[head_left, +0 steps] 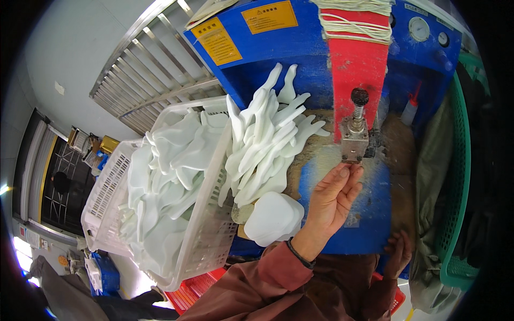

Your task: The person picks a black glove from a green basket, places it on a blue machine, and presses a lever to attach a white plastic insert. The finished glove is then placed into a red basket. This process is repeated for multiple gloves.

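Observation:
My left hand (334,200), with a dark band at the wrist, reaches up to the metal head (354,142) of a blue machine (300,48). Its thumb and fingertips are pinched together just below the metal block; whatever they grip is too small or hidden to make out. The head carries a spring and black knob and sits at the lower end of a red arm (357,69). My right hand (399,254) rests at the near right edge of the worktop (348,241), fingers loosely apart, with nothing visible in it.
Left of my left hand lies a heap of thin, curved white pieces (267,144), beside a small stack of rounded white pieces (273,216). A white plastic crate (187,241) full of similar pieces stands farther left. A green basket (455,257) borders the right side.

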The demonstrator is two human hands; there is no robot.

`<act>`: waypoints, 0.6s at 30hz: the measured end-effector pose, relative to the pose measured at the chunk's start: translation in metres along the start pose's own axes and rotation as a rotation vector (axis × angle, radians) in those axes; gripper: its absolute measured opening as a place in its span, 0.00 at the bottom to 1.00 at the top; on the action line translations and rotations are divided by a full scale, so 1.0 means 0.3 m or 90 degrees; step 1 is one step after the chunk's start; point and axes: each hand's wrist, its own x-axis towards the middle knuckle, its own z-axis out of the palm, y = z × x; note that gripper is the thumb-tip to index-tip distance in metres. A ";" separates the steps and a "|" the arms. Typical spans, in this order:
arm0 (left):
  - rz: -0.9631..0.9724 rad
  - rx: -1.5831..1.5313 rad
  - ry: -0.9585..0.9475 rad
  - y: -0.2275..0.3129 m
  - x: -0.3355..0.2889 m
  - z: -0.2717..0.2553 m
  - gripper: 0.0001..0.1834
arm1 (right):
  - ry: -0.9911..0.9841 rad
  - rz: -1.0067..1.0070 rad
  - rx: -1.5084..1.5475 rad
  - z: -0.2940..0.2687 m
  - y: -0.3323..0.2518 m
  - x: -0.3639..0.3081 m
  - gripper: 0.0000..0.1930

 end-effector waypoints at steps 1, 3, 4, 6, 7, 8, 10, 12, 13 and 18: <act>0.003 0.003 -0.002 -0.001 0.001 0.001 0.10 | 0.007 0.002 -0.010 0.000 0.001 0.001 0.15; 0.007 0.007 -0.004 -0.005 0.004 0.002 0.10 | -0.002 -0.002 -0.002 -0.001 0.002 0.002 0.15; 0.008 0.011 -0.004 -0.006 0.005 0.002 0.09 | -0.003 -0.003 -0.001 -0.002 0.003 0.002 0.15; 0.008 0.016 -0.001 -0.010 0.009 0.002 0.09 | -0.008 0.001 0.003 -0.003 0.004 0.004 0.15; 0.007 0.016 0.001 -0.012 0.012 0.002 0.08 | -0.009 0.003 0.005 -0.004 0.005 0.004 0.15; 0.007 0.015 0.004 -0.015 0.014 0.002 0.08 | -0.006 0.005 0.002 -0.004 0.005 0.005 0.15; 0.011 0.010 0.010 -0.022 0.018 0.003 0.07 | 0.002 0.006 -0.009 -0.006 0.006 0.006 0.15; 0.015 0.002 0.026 -0.031 0.021 0.005 0.06 | -0.001 0.003 0.002 -0.007 0.008 0.007 0.15; 0.025 0.004 0.025 -0.034 0.022 0.004 0.05 | 0.002 0.001 -0.001 -0.009 0.009 0.007 0.15; 0.070 0.027 0.026 -0.049 0.038 0.004 0.03 | 0.008 0.007 0.002 -0.014 0.020 0.008 0.14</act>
